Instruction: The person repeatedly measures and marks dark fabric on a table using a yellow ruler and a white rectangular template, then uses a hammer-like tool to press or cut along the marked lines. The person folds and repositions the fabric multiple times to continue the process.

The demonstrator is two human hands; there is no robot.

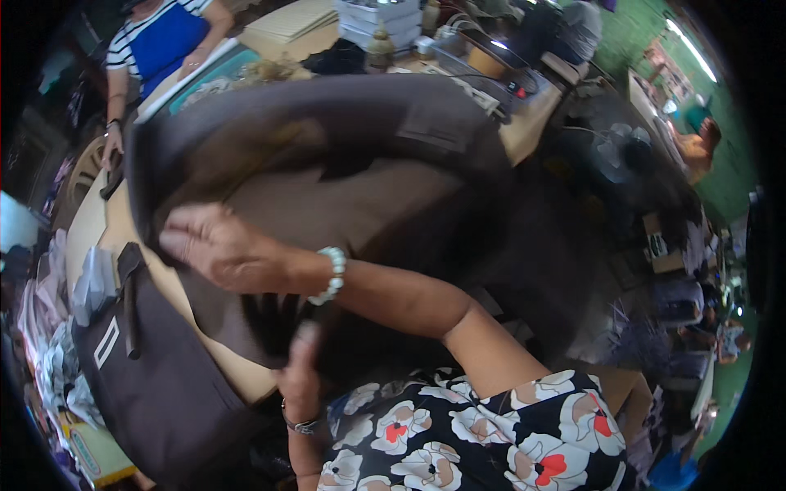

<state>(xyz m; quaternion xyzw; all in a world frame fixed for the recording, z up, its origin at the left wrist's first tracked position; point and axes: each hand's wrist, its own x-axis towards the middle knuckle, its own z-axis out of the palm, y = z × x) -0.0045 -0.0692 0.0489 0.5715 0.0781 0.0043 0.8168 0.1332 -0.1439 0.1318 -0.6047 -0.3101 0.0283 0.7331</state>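
Observation:
A large dark brown piece of cloth-like material [327,192] fills the middle, its far side raised in a curve and blurred by motion. A stitched patch like a pocket [434,127] shows on that raised side. My right hand [221,250], with a pale bead bracelet at its wrist, reaches across to the left edge of the material. Its fingers are stretched out and slightly blurred, close to the material. My left hand [301,376] is nearer my body at the lower edge of the material. Its thumb points up, blurred; the other fingers are hidden.
A dark hammer-like tool [129,299] lies on another dark piece [155,368], near a white rectangular frame [106,342]. Pale scraps [57,352] pile up at left. A person in a blue apron [168,45] is at the far left. White boxes [381,24] stand at the back.

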